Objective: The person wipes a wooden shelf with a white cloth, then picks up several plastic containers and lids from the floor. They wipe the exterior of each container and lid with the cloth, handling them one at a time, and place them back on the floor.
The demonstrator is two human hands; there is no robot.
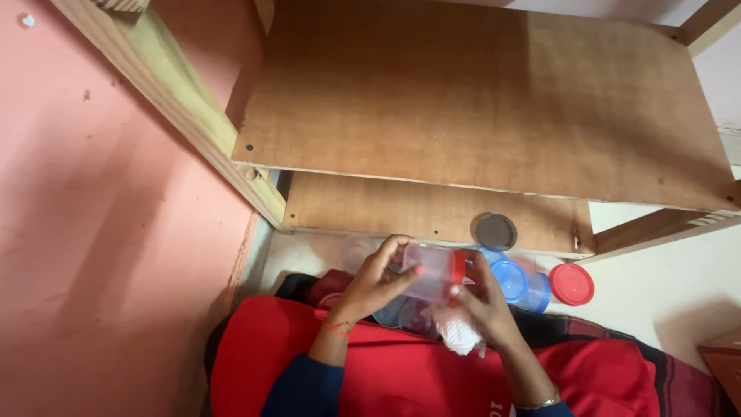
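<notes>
The fingers of the left hand (376, 279) curl around the clear body of a small plastic jar (432, 272), thumb on its near side and fingertips over the top, so the jar lies on its side in the air above the lap. The right hand (482, 301) grips the other end, fingers wrapped about the jar's red lid (459, 267), and a wad of white cloth (457, 333) is tucked under its palm. A thin orange thread circles the left wrist and a slim bangle the right.

Just below the hands spreads a red garment (401, 371) over the knees, with a dark checked cloth beneath it. Beside the right hand, on the pale floor, stands a blue-lidded jar (515, 282), and next to that a red-lidded jar (571, 284). A clear empty container (356, 251) sits behind the left hand, partly hidden.

Further out, a dark round lid (495, 232) rests on the lower board of a wooden shelf (478, 100), whose upper board fills the top of the view. A pink wall (100, 232) runs down the left side
</notes>
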